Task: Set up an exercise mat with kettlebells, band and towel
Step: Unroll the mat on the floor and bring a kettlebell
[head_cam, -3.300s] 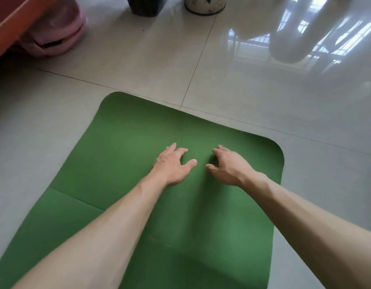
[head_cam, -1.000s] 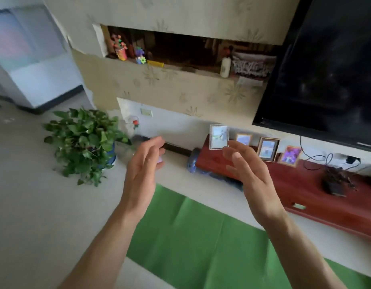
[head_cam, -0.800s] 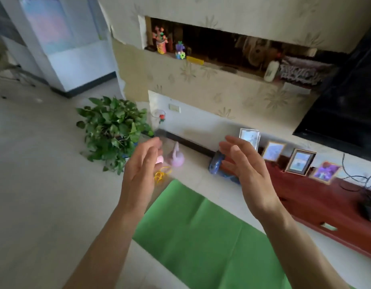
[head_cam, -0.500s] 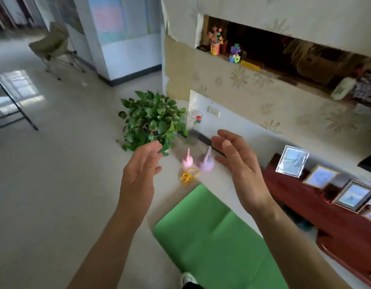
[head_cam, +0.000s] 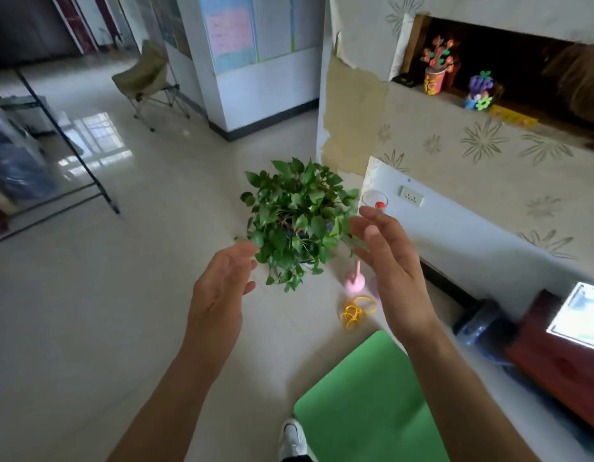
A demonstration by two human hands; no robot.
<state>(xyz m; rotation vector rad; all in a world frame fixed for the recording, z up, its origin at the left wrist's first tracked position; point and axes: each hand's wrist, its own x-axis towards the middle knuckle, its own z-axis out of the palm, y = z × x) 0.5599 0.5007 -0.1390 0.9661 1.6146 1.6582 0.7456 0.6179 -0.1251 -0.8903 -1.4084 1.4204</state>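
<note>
View has swung left off the flat green foam mat [head_cam: 365, 405]; both hands' fingers [head_cam: 372, 228] released, empty. Next: fetch pink kettlebells [head_cam: 354, 283] at one o'clock.

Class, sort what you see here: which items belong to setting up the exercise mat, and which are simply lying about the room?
Belongs to the job:
green mat
pink kettlebell
yellow band

Just lying about:
potted plant
folding chair
framed picture
craft flowers

Green mat [head_cam: 362, 405] flat on floor, yellow band [head_cam: 355, 311] coiled beyond, pink kettlebell [head_cam: 354, 282] upright
</note>
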